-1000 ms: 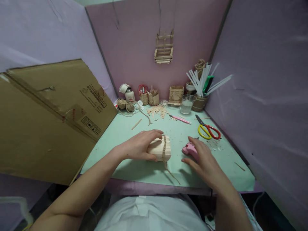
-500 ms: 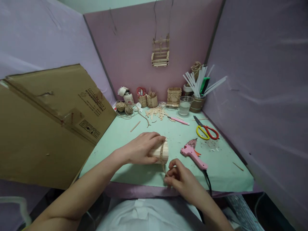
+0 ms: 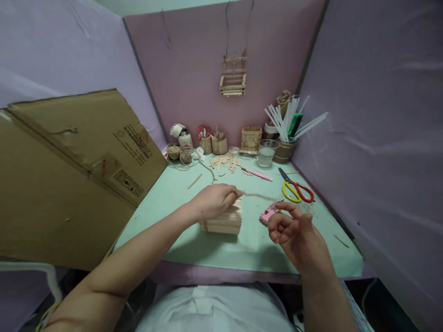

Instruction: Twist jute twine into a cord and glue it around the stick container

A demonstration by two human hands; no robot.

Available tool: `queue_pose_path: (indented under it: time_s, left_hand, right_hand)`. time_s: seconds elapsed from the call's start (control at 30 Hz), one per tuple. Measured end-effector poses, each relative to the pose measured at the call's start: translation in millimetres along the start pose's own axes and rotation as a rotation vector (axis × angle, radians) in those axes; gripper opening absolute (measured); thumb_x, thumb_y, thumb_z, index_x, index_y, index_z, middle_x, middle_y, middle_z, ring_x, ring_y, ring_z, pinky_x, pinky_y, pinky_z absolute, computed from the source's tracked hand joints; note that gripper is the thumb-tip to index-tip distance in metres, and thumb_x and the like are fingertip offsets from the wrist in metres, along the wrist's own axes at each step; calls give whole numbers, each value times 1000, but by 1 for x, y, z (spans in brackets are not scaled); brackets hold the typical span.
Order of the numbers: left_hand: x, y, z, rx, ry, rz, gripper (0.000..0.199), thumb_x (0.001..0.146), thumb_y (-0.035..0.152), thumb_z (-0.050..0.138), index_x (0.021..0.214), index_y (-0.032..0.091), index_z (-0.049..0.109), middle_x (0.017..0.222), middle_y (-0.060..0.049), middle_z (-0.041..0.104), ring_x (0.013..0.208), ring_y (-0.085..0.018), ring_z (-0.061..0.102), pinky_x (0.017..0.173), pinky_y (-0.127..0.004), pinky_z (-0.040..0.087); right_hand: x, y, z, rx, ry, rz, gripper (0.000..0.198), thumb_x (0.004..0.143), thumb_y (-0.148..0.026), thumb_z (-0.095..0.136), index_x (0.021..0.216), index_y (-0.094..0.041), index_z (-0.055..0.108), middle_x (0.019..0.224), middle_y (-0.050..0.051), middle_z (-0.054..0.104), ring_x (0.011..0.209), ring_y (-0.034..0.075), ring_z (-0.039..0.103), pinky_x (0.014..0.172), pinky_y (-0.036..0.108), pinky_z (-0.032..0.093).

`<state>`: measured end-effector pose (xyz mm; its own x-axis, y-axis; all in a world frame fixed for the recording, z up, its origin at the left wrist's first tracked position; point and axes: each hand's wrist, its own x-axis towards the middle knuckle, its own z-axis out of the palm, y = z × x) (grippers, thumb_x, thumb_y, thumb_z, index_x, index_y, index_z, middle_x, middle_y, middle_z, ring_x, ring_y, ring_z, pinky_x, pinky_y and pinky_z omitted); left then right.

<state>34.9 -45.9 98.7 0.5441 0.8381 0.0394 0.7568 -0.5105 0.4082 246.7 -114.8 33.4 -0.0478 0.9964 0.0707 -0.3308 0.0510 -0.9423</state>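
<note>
On the table's front middle sits a block-like piece made of pale wooden sticks [image 3: 223, 225]. My left hand [image 3: 216, 201] lies over its top, thumb and fingers pinched together on one end of a thin braided twine cord [image 3: 258, 195]. Blurred, the cord stretches right from those fingertips towards my right hand [image 3: 299, 235]. That hand is raised palm up, its thumb apart from the partly curled fingers, and no grip on the cord shows. Behind its fingers is a pink glue gun [image 3: 266, 215], mostly hidden.
Scissors with yellow and red handles [image 3: 296, 188] lie at the right. Further back are a pink craft knife [image 3: 258, 174], loose wooden sticks [image 3: 224, 161], a cup of clear liquid [image 3: 266, 154] and twine balls [image 3: 180, 154]. A large cardboard box [image 3: 76, 184] leans at the left.
My right hand has moved up and right from the table's front edge and turned palm up. My left hand now pinches the cord, which has swung off the stick piece to the right.
</note>
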Motion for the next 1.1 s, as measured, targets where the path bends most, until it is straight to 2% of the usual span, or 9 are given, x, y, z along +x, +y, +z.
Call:
queue_pose_path:
  time_s: [0.07, 0.13, 0.23, 0.3, 0.4, 0.6, 0.8, 0.9, 1.1]
  left_hand:
    - [4, -2, -3, -95, -19, -43, 43, 92, 45, 29, 93, 20, 64, 97, -4, 68, 91, -19, 60, 78, -27, 42]
    - [7, -3, -5, -154, -43, -88, 46, 90, 50, 32, 95, 19, 65, 98, -4, 69, 91, -19, 60, 77, -27, 42]
    - [8, -5, -8, -184, -68, -135, 51, 88, 56, 33, 96, 19, 67, 93, -4, 70, 86, -19, 61, 73, -26, 41]
    - [6, -6, -9, -199, -79, -149, 52, 88, 57, 34, 96, 19, 68, 92, -4, 70, 85, -19, 61, 71, -25, 41]
    - [4, -7, -10, -229, -92, -146, 53, 87, 59, 35, 97, 20, 70, 95, -4, 71, 87, -19, 61, 72, -25, 41]
    - [4, -7, -4, -258, -67, -143, 54, 86, 59, 36, 96, 18, 70, 93, -4, 71, 87, -19, 61, 74, -26, 42]
    - [6, -6, 4, -232, 6, -163, 55, 86, 59, 36, 90, 16, 70, 78, -5, 68, 79, -19, 60, 69, -26, 41]
    - [6, -7, 6, -233, 27, -171, 55, 87, 59, 35, 88, 16, 70, 76, -6, 68, 78, -19, 60, 67, -26, 41]
    - [5, -9, 9, -260, 45, -192, 56, 86, 60, 36, 88, 16, 71, 74, -5, 68, 77, -19, 60, 68, -26, 41]
  right_hand:
    - [4, 9, -16, -275, 121, -96, 52, 85, -69, 35, 102, -22, 49, 81, 7, 64, 67, 19, 60, 63, 34, 50]
    - [8, 22, -32, -728, 223, -206, 48, 81, -64, 49, 100, -20, 52, 94, 10, 63, 84, 24, 59, 77, 41, 48]
    - [12, 45, -50, -1308, 242, -322, 51, 76, -62, 57, 96, -15, 56, 93, 15, 60, 91, 31, 54, 83, 47, 42]
    - [14, 58, -57, -1518, 219, -309, 47, 77, -57, 59, 95, -13, 57, 90, 15, 59, 87, 32, 53, 79, 46, 42]
    - [15, 67, -62, -1659, 203, -280, 41, 80, -52, 58, 93, -13, 57, 86, 15, 59, 81, 31, 53, 74, 42, 42]
    - [17, 53, -59, -1569, 169, -230, 37, 86, -51, 48, 85, -16, 59, 81, 14, 60, 75, 28, 55, 71, 40, 43]
    - [-4, 16, -58, -993, 180, -102, 46, 86, -55, 43, 104, -18, 63, 91, 10, 68, 83, 24, 61, 71, 34, 49]
    - [-22, -4, -57, -755, 157, 12, 46, 86, -55, 43, 104, -20, 65, 95, 10, 69, 88, 24, 63, 66, 30, 51]
    - [-40, -30, -38, -730, 56, 21, 39, 83, -54, 49, 95, -23, 70, 83, 7, 68, 71, 20, 60, 55, 25, 49]
